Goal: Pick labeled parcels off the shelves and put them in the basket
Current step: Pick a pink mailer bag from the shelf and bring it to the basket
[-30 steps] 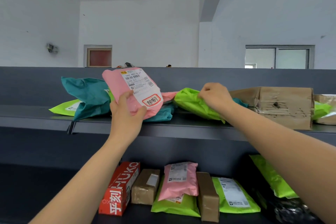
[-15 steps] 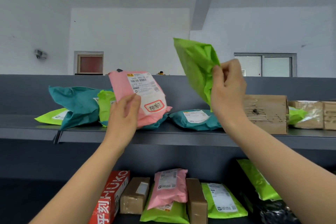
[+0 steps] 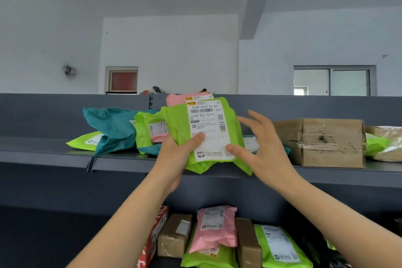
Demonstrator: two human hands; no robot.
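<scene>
The upper shelf [image 3: 54, 154] was seen running the full width of the view, crowded with soft mailers and a taped cardboard box [image 3: 326, 141] at the right; its front edge lay just below the hands. A lower shelf row [image 3: 217, 237] of further parcels was visible beneath, between the forearms. No basket was in view.

Half a second earlier the green parcel [image 3: 208, 135] had been held up high by the right hand alone, with the pink parcel [image 3: 176, 99] kept in the left. By this moment the green parcel had been brought down and laid label-forward over the pink one, so that only the pink top edge showed behind it. Both were gripped as a stack by the left hand [image 3: 176, 159], thumb pressed on the white label. The right hand [image 3: 258, 148] was spread open with fingers splayed, its thumb touching the label's lower corner, gripping nothing.

Two labelled parcels were thus judged gathered and ready for carrying. Clear room was left in front of the shelf edge, towards the person; the cardboard box stood close on the right, the teal mailer [image 3: 113, 126] on the left.
</scene>
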